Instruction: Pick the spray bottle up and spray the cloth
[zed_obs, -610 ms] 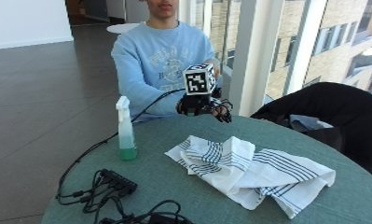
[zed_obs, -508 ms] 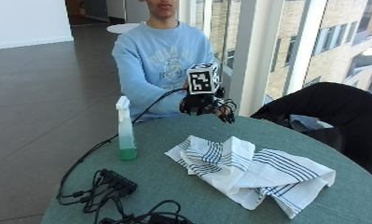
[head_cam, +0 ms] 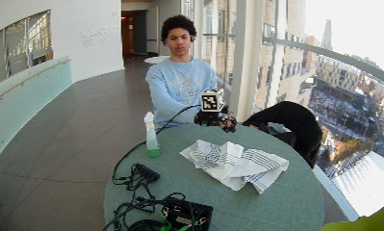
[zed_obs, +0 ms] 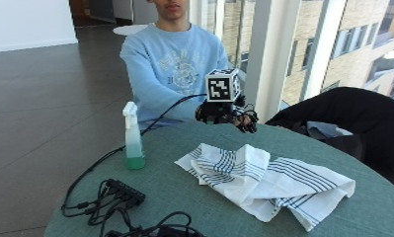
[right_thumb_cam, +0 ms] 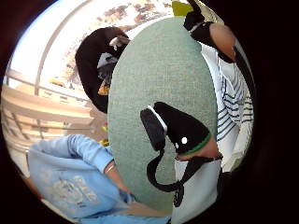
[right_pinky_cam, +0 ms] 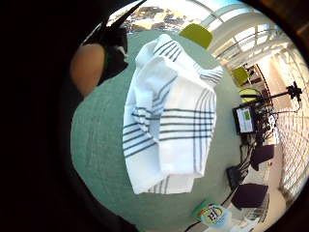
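Above the green table [zed_obs: 183, 197], gloved right hand [zed_obs: 226, 114] fingers loosely curled, holding nothing, spray bottle [zed_obs: 133, 138] upright beside striped cloth [zed_obs: 269, 182], bottle's label visible only in little-finger palm view

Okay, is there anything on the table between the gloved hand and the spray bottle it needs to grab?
Nothing visible. The gloved right hand hovers at the table's far edge; the spray bottle stands apart on bare green tabletop. The striped cloth lies nearer the camera, off that path.

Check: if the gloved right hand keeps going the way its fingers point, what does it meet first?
Probably the striped cloth. The right hand hangs above the table edge, fingers drooping toward it. The spray bottle stands off to one side. Depth is unclear.
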`<action>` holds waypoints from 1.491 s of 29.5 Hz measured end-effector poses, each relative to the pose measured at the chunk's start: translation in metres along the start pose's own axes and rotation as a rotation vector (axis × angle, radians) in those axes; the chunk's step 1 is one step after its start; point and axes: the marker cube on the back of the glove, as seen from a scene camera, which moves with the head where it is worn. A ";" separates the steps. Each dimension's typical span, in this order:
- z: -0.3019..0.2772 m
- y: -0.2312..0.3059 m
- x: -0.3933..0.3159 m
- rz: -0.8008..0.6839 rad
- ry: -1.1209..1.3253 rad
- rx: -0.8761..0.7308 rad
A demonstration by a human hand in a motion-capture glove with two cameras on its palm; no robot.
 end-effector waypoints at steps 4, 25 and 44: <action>0.000 0.001 0.003 0.010 -0.002 -0.001; -0.033 0.132 0.006 0.156 0.010 -0.013; -0.061 0.301 0.041 0.463 -0.112 0.345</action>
